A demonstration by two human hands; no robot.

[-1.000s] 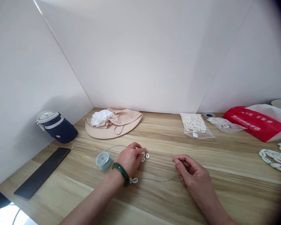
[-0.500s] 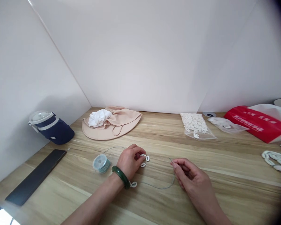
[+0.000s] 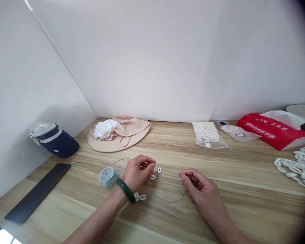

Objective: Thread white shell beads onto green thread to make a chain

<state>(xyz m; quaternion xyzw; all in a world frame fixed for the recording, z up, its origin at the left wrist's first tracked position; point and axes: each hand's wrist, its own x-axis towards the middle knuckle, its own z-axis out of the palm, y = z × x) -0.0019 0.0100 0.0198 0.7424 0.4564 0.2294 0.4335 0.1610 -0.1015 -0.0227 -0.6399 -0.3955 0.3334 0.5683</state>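
Observation:
My left hand, with a green bangle on its wrist, is curled with its fingertips pinched on a small white cowrie shell, mostly hidden. Beside those fingers lie loose cowrie shells, and a pair of shells sits below the wrist. A spool of pale blue thread stands left of the hand. My right hand pinches a thin needle. A thread curves from that hand towards the lower shells.
On the wooden table lie a black strip, a navy flask, a beige hat with white cloth, a plastic bag of shells, a clear bag, a red bag and white chain links.
The whole scene has shifted slightly left in view. My right hand and needle are a little closer to the shells, and a second shell now shows below my left wrist.

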